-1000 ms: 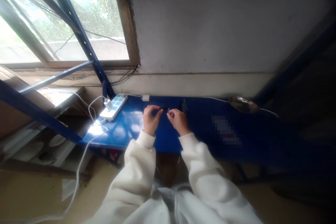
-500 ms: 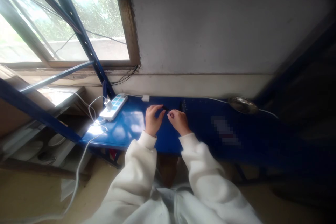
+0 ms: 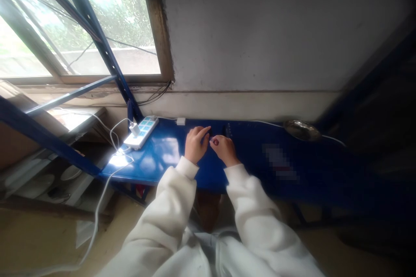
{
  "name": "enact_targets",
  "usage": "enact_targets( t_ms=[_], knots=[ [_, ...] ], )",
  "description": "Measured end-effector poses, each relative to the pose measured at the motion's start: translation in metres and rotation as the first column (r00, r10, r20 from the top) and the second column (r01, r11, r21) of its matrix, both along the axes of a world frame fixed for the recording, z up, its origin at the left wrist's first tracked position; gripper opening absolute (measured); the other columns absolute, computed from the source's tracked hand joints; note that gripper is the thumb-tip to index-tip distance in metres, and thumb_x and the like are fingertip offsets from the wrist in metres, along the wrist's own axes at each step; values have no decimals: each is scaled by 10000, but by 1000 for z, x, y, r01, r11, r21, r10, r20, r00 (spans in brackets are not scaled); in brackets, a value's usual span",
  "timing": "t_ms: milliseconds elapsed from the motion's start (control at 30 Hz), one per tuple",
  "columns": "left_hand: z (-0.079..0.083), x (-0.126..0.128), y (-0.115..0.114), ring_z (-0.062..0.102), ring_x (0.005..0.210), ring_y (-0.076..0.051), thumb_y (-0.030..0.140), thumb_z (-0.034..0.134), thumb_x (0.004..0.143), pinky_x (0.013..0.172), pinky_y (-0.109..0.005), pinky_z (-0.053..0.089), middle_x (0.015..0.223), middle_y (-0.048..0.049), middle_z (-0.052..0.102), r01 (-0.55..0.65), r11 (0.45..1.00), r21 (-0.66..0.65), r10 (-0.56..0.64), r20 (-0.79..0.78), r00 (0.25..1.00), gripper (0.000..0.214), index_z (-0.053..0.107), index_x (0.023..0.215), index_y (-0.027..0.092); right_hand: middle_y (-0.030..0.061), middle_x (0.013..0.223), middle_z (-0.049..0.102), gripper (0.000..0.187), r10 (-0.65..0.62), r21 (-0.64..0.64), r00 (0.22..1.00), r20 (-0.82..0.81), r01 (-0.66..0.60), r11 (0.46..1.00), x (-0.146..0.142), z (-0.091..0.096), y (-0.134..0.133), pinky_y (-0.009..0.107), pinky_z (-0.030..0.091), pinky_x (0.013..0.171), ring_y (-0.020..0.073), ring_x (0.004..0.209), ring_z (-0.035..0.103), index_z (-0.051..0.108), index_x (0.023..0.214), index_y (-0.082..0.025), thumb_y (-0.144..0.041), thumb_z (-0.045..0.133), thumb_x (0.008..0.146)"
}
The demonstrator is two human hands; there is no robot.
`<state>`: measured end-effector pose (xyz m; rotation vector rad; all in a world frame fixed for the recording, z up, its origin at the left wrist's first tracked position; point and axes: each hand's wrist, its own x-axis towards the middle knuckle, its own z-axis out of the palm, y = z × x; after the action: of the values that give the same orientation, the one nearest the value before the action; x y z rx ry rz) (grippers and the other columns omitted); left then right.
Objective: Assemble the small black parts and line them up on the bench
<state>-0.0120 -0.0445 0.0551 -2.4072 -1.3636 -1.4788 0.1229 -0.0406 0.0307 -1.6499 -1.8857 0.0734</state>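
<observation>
On the blue table (image 3: 162, 169), a white power strip (image 3: 147, 132) and adapter (image 3: 180, 121) lie left of centre in the frame, a shiny metal dish (image 3: 302, 130) toward the right. Mid-frame, the right hand (image 3: 218, 140) is pinched narrow at a small dark piece (image 3: 210, 131), while the left hand (image 3: 206, 135) has its forefinger extended beside it, thumb slightly apart; whether it grips cannot be told. Fingers partly cover the piece, and the far right is murky.
</observation>
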Motion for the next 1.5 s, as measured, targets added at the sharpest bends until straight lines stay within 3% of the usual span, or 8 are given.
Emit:
enact_targets(
  t_ms=[533,833,1000,1167,1333,1500],
  knots=[
    [-4,3,9,526,824,-167,170,371,861,771,-301,419,951,-76,599,39,999,-13,-40,-149,988,337,590,1116,203,26,728,685,176,-20,-96,998,61,26,995,12,1,3,266,360,700,164,717,612,638,664,-202,-257,516,778],
    [9,0,20,549,848,-166,142,393,845,764,-299,434,978,-74,602,186,979,-79,-202,-329,922,315,619,1053,206,29,745,685,138,-20,-99,1000,-24,17,995,18,5,3,244,369,667,152,701,606,649,718,-193,-270,544,764],
    [5,3,22,560,856,-160,238,486,842,773,-284,458,928,-72,609,255,959,-128,-272,-147,951,183,632,935,179,24,705,668,127,-5,-70,998,-64,0,998,17,2,3,229,353,613,135,652,585,647,739,-186,-273,556,748],
    [4,3,28,565,774,-141,238,602,765,686,-259,476,854,-47,594,294,930,-220,-300,5,954,83,614,814,172,16,650,636,122,52,24,993,-103,-50,998,16,-3,0,219,339,575,116,587,548,632,705,-175,-253,546,744],
    [-1,-1,33,565,737,-126,246,615,748,660,-246,476,825,-33,583,278,919,-279,-272,61,960,99,607,809,168,11,619,616,142,98,89,986,-135,-87,992,16,-12,2,218,324,555,112,557,527,607,665,-172,-276,553,746],
    [-21,0,30,567,745,-119,300,662,708,674,-242,474,888,-46,595,281,898,-340,-213,223,951,310,593,980,166,13,613,611,173,78,83,984,-163,-66,994,11,-20,2,218,321,540,114,546,520,586,644,-180,-291,531,764]
  ],
)
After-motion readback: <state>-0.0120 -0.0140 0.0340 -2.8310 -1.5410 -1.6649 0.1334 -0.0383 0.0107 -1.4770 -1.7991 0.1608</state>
